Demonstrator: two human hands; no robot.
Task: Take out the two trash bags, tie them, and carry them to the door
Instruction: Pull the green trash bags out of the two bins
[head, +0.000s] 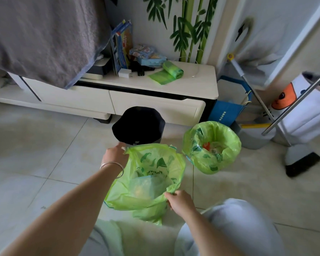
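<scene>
My left hand point(114, 154) pinches the far rim of the near bag point(146, 182), fingers curled on the plastic, a bangle point(112, 168) on the wrist. The bag sits open on the floor, just in front of the black bin point(139, 124). My right hand point(179, 199) grips its near rim. Right of the bin, the second bag point(212, 146) still lines its own bin. Behind that stands a blue paper bag point(227, 111); its writing is too small to read.

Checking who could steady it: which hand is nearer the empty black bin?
Left. The left hand holds the bag's far rim just beside the black bin; the right hand grips the near rim, farther away.
</scene>
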